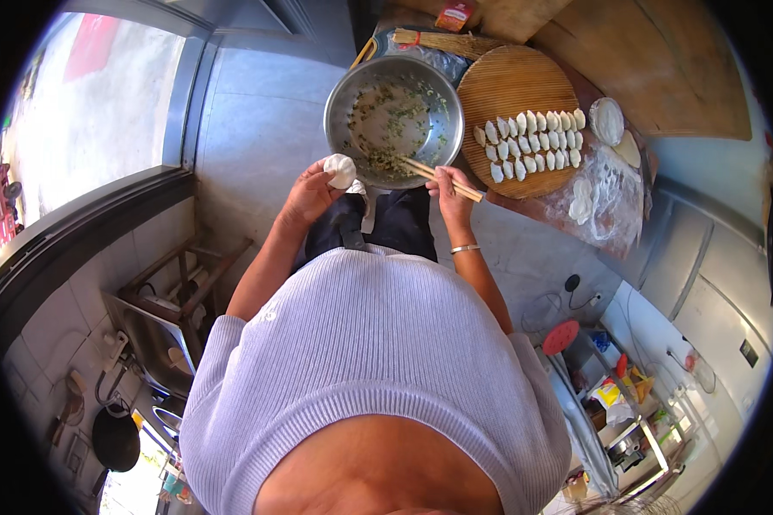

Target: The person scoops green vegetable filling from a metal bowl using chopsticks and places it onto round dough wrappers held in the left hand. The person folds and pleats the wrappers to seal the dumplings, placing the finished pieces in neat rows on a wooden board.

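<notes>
A round white dumpling wrapper (341, 171) is pinched in my left hand (310, 194), just left of a large steel bowl (335, 107). My right hand (452, 188) grips a pair of wooden chopsticks (421, 169), whose far ends reach down into the bowl. Chopped green filling (382, 158) lies along the bowl's near side, with scraps smeared over its bottom and walls. To the right of the bowl, a round slatted wooden tray (515, 81) carries several rows of folded dumplings (532, 142).
Right of the tray lie a stack of wrappers (606, 121), clear plastic film (614, 193) and a pale dough piece (581, 201). A straw brush (447, 41) rests behind the bowl. At lower left stands a sink (159, 348); a cluttered shelf (614, 403) is at lower right.
</notes>
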A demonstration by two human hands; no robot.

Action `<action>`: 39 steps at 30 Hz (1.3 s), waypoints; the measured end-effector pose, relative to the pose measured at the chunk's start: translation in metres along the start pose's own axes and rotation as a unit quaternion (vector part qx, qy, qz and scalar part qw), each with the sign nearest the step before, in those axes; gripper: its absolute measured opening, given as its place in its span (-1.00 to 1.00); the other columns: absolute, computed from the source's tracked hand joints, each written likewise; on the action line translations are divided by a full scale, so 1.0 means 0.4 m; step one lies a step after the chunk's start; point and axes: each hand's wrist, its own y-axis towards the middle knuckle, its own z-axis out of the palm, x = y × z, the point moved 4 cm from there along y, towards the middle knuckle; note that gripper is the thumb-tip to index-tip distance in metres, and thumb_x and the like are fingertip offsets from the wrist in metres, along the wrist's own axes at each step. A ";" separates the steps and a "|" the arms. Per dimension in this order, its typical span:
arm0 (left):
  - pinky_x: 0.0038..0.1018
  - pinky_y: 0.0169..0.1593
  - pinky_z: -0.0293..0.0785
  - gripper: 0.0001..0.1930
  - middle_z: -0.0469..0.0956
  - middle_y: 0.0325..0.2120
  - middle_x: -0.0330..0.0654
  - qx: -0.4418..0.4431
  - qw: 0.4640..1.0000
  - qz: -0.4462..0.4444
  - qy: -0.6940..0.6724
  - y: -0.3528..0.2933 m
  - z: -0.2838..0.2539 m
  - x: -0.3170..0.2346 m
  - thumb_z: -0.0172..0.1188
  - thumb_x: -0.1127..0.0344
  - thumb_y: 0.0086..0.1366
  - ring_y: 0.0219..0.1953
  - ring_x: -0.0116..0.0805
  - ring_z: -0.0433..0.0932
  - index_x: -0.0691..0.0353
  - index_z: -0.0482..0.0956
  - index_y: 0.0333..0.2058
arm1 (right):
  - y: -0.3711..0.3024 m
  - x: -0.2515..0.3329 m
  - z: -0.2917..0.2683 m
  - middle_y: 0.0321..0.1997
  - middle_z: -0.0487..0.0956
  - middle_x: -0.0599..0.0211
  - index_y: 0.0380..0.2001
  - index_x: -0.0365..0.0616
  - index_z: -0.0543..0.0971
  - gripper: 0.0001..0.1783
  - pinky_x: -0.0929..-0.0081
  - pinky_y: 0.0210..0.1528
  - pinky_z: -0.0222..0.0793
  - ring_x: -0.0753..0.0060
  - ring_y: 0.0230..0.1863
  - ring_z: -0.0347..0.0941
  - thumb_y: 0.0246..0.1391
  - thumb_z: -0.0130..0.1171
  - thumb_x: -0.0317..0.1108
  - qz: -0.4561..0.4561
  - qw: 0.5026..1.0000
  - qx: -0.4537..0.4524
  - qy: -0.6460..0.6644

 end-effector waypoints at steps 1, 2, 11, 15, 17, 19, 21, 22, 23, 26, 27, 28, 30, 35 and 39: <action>-0.33 0.03 0.49 -0.73 0.54 -0.11 -0.09 -0.005 1.000 -0.007 -0.002 -0.003 0.000 -0.002 0.05 0.39 0.29 -0.06 -0.24 0.54 0.30 0.46 -0.05 | 0.013 0.009 0.007 -0.44 0.57 0.31 -0.35 -0.31 0.55 -0.83 0.67 -0.51 0.44 0.55 -0.54 0.53 0.13 0.15 -0.38 -0.043 0.999 0.004 -0.018; -0.33 0.03 0.50 -0.73 0.54 -0.12 -0.10 -0.008 1.000 -0.013 0.001 -0.005 -0.005 -0.004 0.06 0.35 0.30 -0.08 -0.25 0.55 0.30 0.46 -0.05 | 0.026 0.018 0.015 -0.43 0.57 0.30 -0.35 -0.31 0.56 -0.85 0.66 -0.49 0.44 0.54 -0.53 0.53 0.11 0.16 -0.41 -0.086 0.996 0.008 -0.037; -0.32 0.02 0.50 -0.71 0.54 -0.12 -0.09 -0.019 0.999 -0.037 0.016 -0.001 -0.049 0.032 0.04 0.24 0.34 -0.08 -0.24 0.54 0.28 0.44 -0.06 | 0.062 0.044 0.068 -0.43 0.58 0.23 -0.35 -0.33 0.58 -0.85 0.60 -0.45 0.46 0.47 -0.51 0.56 0.09 0.16 -0.43 -0.126 0.973 0.167 -0.095; -0.32 0.03 0.50 -0.72 0.53 -0.11 -0.05 -0.032 0.999 -0.028 -0.003 -0.005 -0.035 0.023 0.05 0.27 0.34 -0.08 -0.24 0.55 0.30 0.44 -0.06 | 0.075 -0.002 0.048 -0.46 0.61 0.24 -0.33 -0.33 0.59 -0.77 0.63 -0.46 0.48 0.52 -0.51 0.57 0.13 0.14 -0.32 -0.015 0.985 0.159 -0.068; -0.32 0.04 0.49 -0.70 0.53 -0.10 -0.05 -0.028 0.999 -0.027 -0.006 -0.005 -0.035 0.019 0.05 0.28 0.34 -0.07 -0.23 0.54 0.31 0.43 -0.03 | 0.081 -0.012 0.040 -0.48 0.62 0.24 -0.31 -0.33 0.59 -0.73 0.64 -0.46 0.49 0.54 -0.50 0.57 0.14 0.13 -0.28 0.024 0.986 0.159 -0.049; -0.32 0.05 0.49 -0.68 0.52 -0.09 -0.06 -0.015 0.999 -0.025 -0.012 -0.003 -0.035 0.016 0.04 0.30 0.33 -0.07 -0.21 0.54 0.32 0.41 0.00 | 0.082 -0.012 0.036 -0.49 0.62 0.24 -0.30 -0.34 0.59 -0.71 0.65 -0.46 0.49 0.54 -0.49 0.58 0.15 0.13 -0.26 0.050 0.986 0.161 -0.019; -0.30 0.04 0.49 -0.68 0.52 -0.10 -0.05 -0.031 0.999 -0.023 -0.005 -0.005 -0.042 0.016 0.03 0.34 0.33 -0.06 -0.20 0.54 0.34 0.40 0.02 | 0.082 -0.013 0.028 -0.46 0.62 0.23 -0.30 -0.37 0.58 -0.69 0.66 -0.44 0.52 0.51 -0.48 0.58 0.14 0.14 -0.26 0.077 0.984 0.161 0.005; -0.30 0.04 0.49 -0.67 0.52 -0.10 -0.05 -0.038 0.999 -0.022 -0.001 -0.006 -0.047 0.017 0.02 0.36 0.33 -0.06 -0.19 0.54 0.36 0.40 0.03 | 0.082 -0.014 0.025 -0.45 0.62 0.22 -0.29 -0.37 0.58 -0.69 0.66 -0.44 0.52 0.50 -0.47 0.59 0.14 0.14 -0.26 0.088 0.983 0.163 0.013; -0.29 0.04 0.50 -0.68 0.52 -0.10 -0.04 -0.046 0.999 -0.027 0.001 -0.005 -0.052 0.019 0.02 0.38 0.33 -0.06 -0.18 0.54 0.37 0.40 0.02 | 0.081 -0.015 0.021 -0.43 0.62 0.21 -0.29 -0.38 0.58 -0.68 0.66 -0.44 0.52 0.49 -0.47 0.59 0.14 0.14 -0.25 0.098 0.981 0.164 0.022; -0.28 0.04 0.50 -0.69 0.52 -0.09 -0.03 -0.060 0.997 -0.041 0.009 0.000 -0.075 0.029 0.00 0.40 0.33 -0.06 -0.17 0.54 0.38 0.41 0.02 | 0.071 -0.031 0.008 -0.39 0.60 0.19 -0.27 -0.39 0.55 -0.65 0.64 -0.44 0.54 0.44 -0.45 0.59 0.16 0.13 -0.23 0.139 0.975 0.147 0.094; -0.28 0.05 0.49 -0.68 0.52 -0.08 -0.03 -0.058 0.997 -0.046 0.014 0.002 -0.080 0.032 -0.01 0.39 0.34 -0.05 -0.18 0.54 0.38 0.40 0.03 | 0.068 -0.037 0.003 -0.38 0.59 0.19 -0.26 -0.39 0.54 -0.65 0.63 -0.44 0.54 0.43 -0.45 0.59 0.17 0.12 -0.22 0.149 0.973 0.142 0.108; -0.29 0.06 0.49 -0.68 0.51 -0.07 -0.04 -0.057 0.997 -0.051 0.018 0.004 -0.085 0.035 -0.01 0.38 0.34 -0.05 -0.19 0.53 0.37 0.40 0.03 | 0.065 -0.043 -0.001 -0.37 0.59 0.20 -0.25 -0.39 0.53 -0.64 0.62 -0.44 0.54 0.42 -0.44 0.59 0.17 0.11 -0.21 0.159 0.970 0.138 0.121; -0.28 0.05 0.49 -0.68 0.51 -0.07 -0.04 -0.053 0.997 -0.056 0.013 0.005 -0.088 0.039 -0.02 0.38 0.34 -0.05 -0.19 0.54 0.37 0.40 0.03 | 0.058 -0.050 -0.006 -0.37 0.58 0.21 -0.25 -0.38 0.52 -0.64 0.60 -0.44 0.54 0.41 -0.43 0.59 0.18 0.11 -0.20 0.176 0.965 0.131 0.143; -0.26 0.03 0.51 -0.71 0.52 -0.11 0.00 -0.080 0.995 -0.062 0.007 0.006 -0.077 0.039 -0.07 0.45 0.34 -0.08 -0.13 0.55 0.40 0.41 0.00 | 0.045 -0.064 -0.012 -0.39 0.57 0.23 -0.26 -0.33 0.50 -0.66 0.57 -0.44 0.55 0.39 -0.42 0.59 0.17 0.12 -0.19 0.202 0.953 0.112 0.195; -0.28 0.03 0.51 -0.69 0.52 -0.09 -0.01 -0.081 0.995 -0.060 0.023 0.007 -0.073 0.041 -0.09 0.41 0.36 -0.07 -0.15 0.55 0.38 0.40 0.02 | 0.038 -0.075 -0.015 -0.39 0.58 0.24 -0.27 -0.29 0.50 -0.67 0.56 -0.45 0.55 0.37 -0.43 0.59 0.16 0.14 -0.18 0.223 0.939 0.108 0.238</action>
